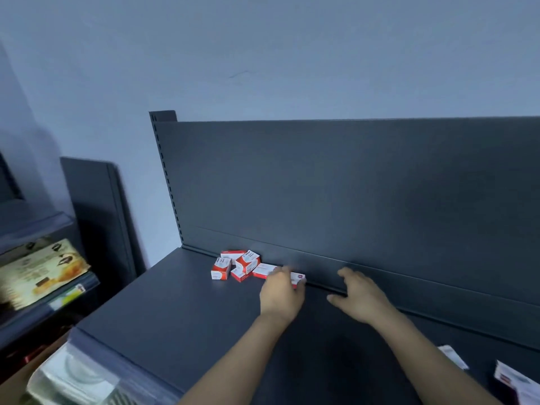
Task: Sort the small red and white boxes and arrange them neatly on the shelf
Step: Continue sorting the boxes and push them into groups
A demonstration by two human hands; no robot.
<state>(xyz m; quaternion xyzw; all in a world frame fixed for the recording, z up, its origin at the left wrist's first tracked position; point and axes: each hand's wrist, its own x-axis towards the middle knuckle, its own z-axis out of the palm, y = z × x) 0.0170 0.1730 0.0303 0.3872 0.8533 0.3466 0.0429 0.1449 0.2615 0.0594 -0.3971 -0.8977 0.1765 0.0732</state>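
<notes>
The sorting looks barely begun. The red and white boxes (pixel 237 266) lie in a loose jumble at the back of the shelf (pixel 175 302), close against the foot of the back panel (pixel 350 185), some flat and some tipped on one another. One end box (pixel 298 278) sits at the right of the heap. The left grip (pixel 282 293) (a bare hand, palm down) is on it, thumb and fingers curled about it so that only its right end shows. I'd say it is grasping that box, though the blur keeps me from judging how firmly.

The right grip (pixel 361 296) is just to the right, near the panel's foot. It is released and holds nothing, fingers loosely spread. Whether it touches the shelf I cannot tell.

Both forearms stretch forward from the lower edge of the view with fairly straight wrists. The left angles in toward the heap and the right runs toward the panel.

The step in hand seems to be taking the first box out of the jumble. The next move calls for drawing it clear without dragging its neighbours along (such light cartons would likely skid). It should then be set square to the panel, with room beside it for a row.
</notes>
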